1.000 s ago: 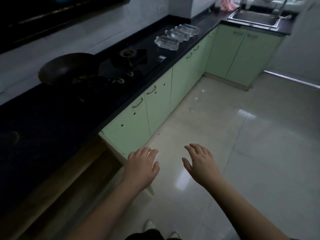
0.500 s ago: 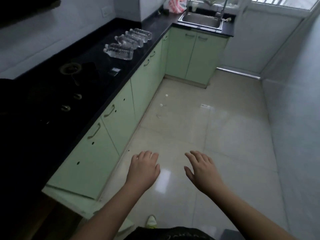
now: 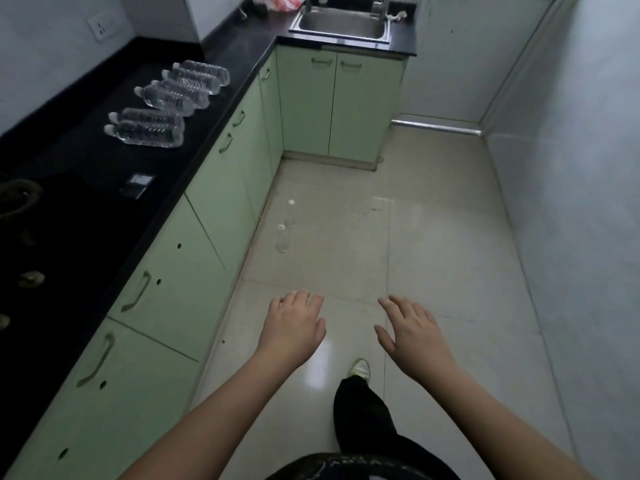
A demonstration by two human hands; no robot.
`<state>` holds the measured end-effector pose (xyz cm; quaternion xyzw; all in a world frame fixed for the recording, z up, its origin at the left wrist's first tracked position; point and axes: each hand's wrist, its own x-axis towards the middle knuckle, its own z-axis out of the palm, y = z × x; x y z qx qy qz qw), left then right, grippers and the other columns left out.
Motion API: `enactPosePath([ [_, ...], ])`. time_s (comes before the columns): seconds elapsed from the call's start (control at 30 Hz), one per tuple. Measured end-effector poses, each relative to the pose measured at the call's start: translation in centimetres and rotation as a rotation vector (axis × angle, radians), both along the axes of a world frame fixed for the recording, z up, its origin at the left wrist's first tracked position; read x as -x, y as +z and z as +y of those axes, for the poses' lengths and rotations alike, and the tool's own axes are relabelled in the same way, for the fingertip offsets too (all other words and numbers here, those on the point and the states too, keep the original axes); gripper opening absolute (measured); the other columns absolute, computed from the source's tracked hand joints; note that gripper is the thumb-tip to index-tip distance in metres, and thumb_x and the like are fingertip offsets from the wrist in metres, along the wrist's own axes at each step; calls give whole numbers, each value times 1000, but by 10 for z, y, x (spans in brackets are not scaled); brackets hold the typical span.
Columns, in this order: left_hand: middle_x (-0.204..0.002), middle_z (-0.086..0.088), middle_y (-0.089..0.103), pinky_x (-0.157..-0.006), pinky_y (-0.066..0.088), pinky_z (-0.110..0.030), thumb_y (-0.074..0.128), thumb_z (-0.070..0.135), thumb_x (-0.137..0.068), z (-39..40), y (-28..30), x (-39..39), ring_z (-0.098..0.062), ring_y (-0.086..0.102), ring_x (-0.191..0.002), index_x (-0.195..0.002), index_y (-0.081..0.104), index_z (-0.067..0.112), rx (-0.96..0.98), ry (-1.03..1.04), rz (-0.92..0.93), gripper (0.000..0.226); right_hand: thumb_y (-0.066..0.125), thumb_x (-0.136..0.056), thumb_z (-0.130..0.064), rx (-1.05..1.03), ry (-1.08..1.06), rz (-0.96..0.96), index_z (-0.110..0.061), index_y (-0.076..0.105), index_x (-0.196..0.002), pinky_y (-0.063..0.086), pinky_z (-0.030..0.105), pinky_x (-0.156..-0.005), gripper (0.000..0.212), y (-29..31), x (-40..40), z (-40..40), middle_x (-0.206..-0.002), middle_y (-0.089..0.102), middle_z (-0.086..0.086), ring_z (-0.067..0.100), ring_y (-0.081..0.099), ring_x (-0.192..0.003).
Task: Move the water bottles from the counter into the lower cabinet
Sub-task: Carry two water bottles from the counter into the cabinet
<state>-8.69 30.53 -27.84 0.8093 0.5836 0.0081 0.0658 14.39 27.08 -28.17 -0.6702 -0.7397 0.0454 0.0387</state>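
stove burner (image 3: 17, 199) cropped at left edge

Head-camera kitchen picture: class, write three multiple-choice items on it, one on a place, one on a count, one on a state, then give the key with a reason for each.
1. Where do the clear plastic water bottles lie?
A. In the steel sink
B. On the black stone counter
C. On the tiled floor

2. How many of these bottles can be counted?
A. Two
B. Four
C. Six

3. In what state are the person's two bare hands?
A. Both open and holding nothing
B. Both gripping bottles
C. One pulling a cabinet handle

Key:
1 B: the bottles lie on their sides on the black stone counter, left of the steel sink.
2 C: six bottles show, in three pairs.
3 A: the left hand and right hand hang over the pale tiled floor with fingers spread, touching nothing.
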Motion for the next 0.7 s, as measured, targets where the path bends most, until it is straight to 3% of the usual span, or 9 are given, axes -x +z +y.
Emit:
enactPosePath([
  [0.07,-91,-3,68,-68,51,-37,39,40,-77,39,-5,-14,-25,66,-82,-105,68,19,18,21,26,46,43,-85,-45,13,6,1,-15,61,-121,52,41,-86,50,-9,-17,40,-117,66,8,29,64,-103],
  [0.2,-89,-4,69,-67,51,-39,39,40,-76,106,-7,-36,-26,66,-82,-105,69,18,58,78,49,47,69,-81,-37,53,12,46,-14,62,-121,52,42,-86,47,-12,-45,119,-118,67,9,30,64,-105],
  [0.33,-94,-5,69,-70,52,-40,38,40,-77,167,1,-53,-27,66,-85,-108,67,16,78,144,56,48,76,-76,-34,37,111,42,-12,64,-117,53,41,-83,49,-7,-65,195,-114,68,10,30,66,-101],
  [0.5,-109,-7,67,-75,54,-41,39,41,-79,223,1,-49,-28,65,-96,-126,58,17,93,228,20,56,68,-83,-34,79,176,78,-11,61,-124,50,43,-89,47,-9,-67,279,-120,65,12,32,62,-109],
  [0.7,-112,-6,63,-77,51,-41,45,40,-80,303,-21,-28,-28,61,-100,-127,57,18,129,345,-7,53,64,-88,-34,104,263,100,-11,56,-130,46,44,-95,48,-17,-45,386,-127,61,12,33,58,-116],
])
